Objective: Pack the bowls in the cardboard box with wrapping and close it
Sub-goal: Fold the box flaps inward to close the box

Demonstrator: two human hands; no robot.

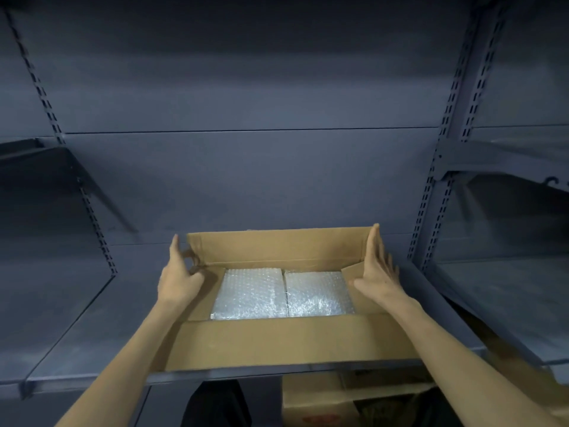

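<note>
A shallow, rectangular brown cardboard box (289, 303) sits open on a dark grey metal shelf (77, 328), just below the middle of the view, with its near long flap (289, 340) folded outward toward the person and hanging over the shelf's front edge. The far long flap (277, 245) stands upright at 12 o'clock of the box. Inside, two flat parcels wrapped in clear, silvery bubble wrap (281, 292) lie side by side, touching along a seam in the middle and filling the floor of the box; what they contain cannot be seen through the wrapping.

The left hand (180, 277) is at 9 o'clock of the box, its fingers curled round the short side flap there, near the corner of the upright far flap. The right hand (377, 266) is at 3 o'clock, fingers straight and close together, lying flat against the end of the far flap and over the short right side flap (354, 272), which leans inward.

At 6 o'clock, below the shelf, part of another brown cardboard carton (317, 402) shows.
</note>
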